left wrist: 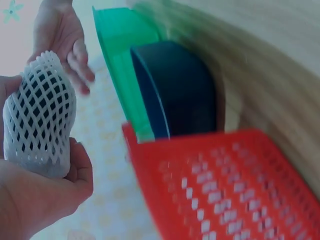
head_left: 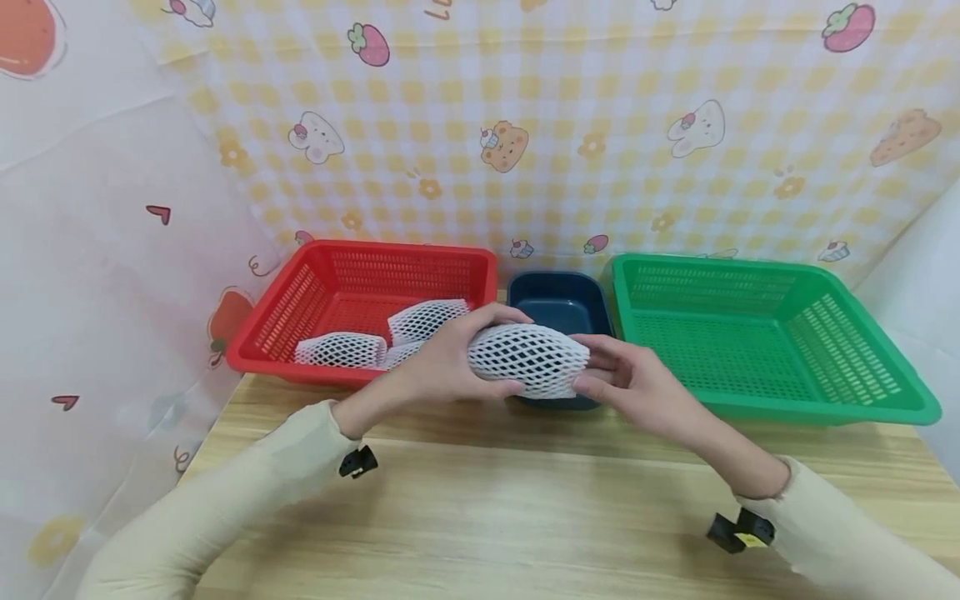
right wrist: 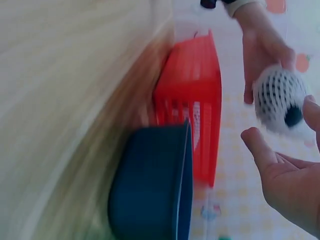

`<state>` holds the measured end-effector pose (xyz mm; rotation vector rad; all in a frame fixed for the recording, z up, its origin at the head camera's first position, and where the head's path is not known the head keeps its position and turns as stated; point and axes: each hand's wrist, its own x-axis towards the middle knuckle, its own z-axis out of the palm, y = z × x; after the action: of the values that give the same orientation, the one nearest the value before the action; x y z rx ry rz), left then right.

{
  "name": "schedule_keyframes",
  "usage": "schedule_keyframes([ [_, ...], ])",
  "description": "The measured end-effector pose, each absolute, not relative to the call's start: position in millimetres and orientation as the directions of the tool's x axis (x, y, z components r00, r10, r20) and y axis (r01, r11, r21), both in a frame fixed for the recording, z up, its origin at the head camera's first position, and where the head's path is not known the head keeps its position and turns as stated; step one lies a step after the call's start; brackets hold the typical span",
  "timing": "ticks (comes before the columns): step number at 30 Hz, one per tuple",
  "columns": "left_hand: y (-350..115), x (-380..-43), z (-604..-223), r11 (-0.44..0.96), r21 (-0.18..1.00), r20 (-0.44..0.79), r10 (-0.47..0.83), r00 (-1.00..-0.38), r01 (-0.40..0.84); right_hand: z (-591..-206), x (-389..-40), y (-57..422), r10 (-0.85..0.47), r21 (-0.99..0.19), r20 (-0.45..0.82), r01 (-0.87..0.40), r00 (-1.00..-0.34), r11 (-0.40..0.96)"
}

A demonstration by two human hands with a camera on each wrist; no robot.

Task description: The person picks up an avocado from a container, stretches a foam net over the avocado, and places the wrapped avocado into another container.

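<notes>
A white foam net sleeve (head_left: 527, 360) with something dark inside is held up over the front of the navy basin. My left hand (head_left: 450, 358) grips its left end, with the thumb along the near side and fingers over the far side. In the left wrist view the sleeve (left wrist: 40, 117) narrows towards its free end, and a dark round opening shows there in the right wrist view. My right hand (head_left: 637, 379) is at that right end, thumb and fingers spread apart around it. The right wrist view shows this hand (right wrist: 292, 185) with its palm facing the sleeve.
A red basket (head_left: 360, 312) on the left contains several white net-sleeved things (head_left: 341, 349). The navy basin (head_left: 562, 302) stands between it and a green basket (head_left: 720, 342) on the right. All stand on a wooden table (head_left: 487, 508), before a patterned cloth (head_left: 555, 192).
</notes>
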<state>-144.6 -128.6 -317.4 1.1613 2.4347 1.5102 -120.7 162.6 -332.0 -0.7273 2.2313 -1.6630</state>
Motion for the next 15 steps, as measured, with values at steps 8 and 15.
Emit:
schedule_keyframes([
  [8,-160,-152,-299,0.333,0.752,0.305,0.589,-0.748,0.569,-331,-122,206,-0.483,-0.814,0.188,-0.411,-0.855,0.411],
  [15,-182,-153,-292,0.417,0.738,0.263,0.548,-0.794,0.532,-334,-122,228,-0.443,-0.601,0.295,-0.525,-0.846,0.602],
])
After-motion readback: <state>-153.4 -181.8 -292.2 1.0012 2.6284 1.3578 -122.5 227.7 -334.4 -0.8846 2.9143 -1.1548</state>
